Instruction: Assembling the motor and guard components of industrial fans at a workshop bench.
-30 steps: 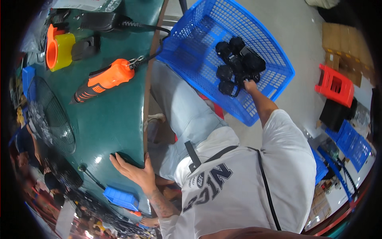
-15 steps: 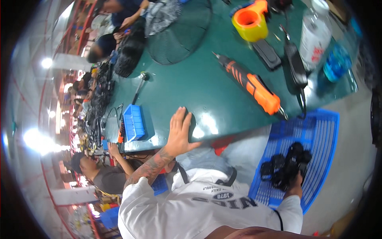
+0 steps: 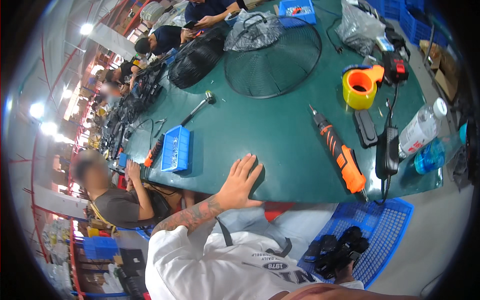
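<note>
1. Of the two hands, the left hand [image 3: 241, 182] lies palm down at the near edge of the desk, its fingers extended and slightly parted, with nothing in its grasp.
2. The right hand [image 3: 344, 272] reaches down at the person's right side, against a cluster of black, chunky, hard-looking parts [image 3: 325, 256]; its fingers are mostly hidden, so I cannot tell how far they are closed or whether they grip a part.
3. These black parts lie heaped together inside a large blue plastic basket with lattice walls [image 3: 387, 235], which stands below the desk edge, beside the person's legs.
4. The dark green, smooth-topped desk [image 3: 225, 135] spreads out in front of the person.
5. Above the basket, an orange-and-black pen-shaped power screwdriver [image 3: 345, 162] lies on the desk, its tip pointing away from the person.
6. Right of it are a flat black oblong piece [image 3: 366, 129] and a black corded adapter [image 3: 387, 150], then a clear bottle with a white cap [image 3: 421, 130] and a bottle of blue liquid [image 3: 432, 158].
7. Farther back sits a yellow tape roll with an orange core [image 3: 357, 100].
8. Left of the left hand is a small blue open bin [image 3: 175, 150].
9. A round black wire guard [image 3: 272, 72] lies toward the far side.
</note>
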The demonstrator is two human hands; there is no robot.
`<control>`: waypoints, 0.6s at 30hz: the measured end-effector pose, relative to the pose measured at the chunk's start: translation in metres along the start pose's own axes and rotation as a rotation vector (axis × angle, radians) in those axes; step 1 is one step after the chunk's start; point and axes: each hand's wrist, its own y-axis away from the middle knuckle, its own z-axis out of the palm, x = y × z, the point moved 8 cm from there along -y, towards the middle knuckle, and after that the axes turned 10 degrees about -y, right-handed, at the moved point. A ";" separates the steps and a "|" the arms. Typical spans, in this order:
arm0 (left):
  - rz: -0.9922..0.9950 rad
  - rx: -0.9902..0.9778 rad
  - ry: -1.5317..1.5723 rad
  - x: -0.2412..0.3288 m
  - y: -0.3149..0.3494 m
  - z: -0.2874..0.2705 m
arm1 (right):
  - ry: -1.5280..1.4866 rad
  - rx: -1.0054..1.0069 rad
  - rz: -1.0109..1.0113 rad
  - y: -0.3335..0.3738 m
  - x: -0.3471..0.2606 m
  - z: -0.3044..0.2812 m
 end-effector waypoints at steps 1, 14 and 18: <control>-0.010 0.022 0.004 -0.002 0.001 -0.002 | 0.077 0.006 -0.036 0.004 0.004 0.004; 0.053 0.192 0.089 0.002 0.015 -0.007 | 0.640 0.107 -0.746 0.134 0.099 0.014; 0.065 0.246 0.097 -0.003 0.023 -0.002 | 0.678 -0.110 -0.942 0.200 0.176 0.062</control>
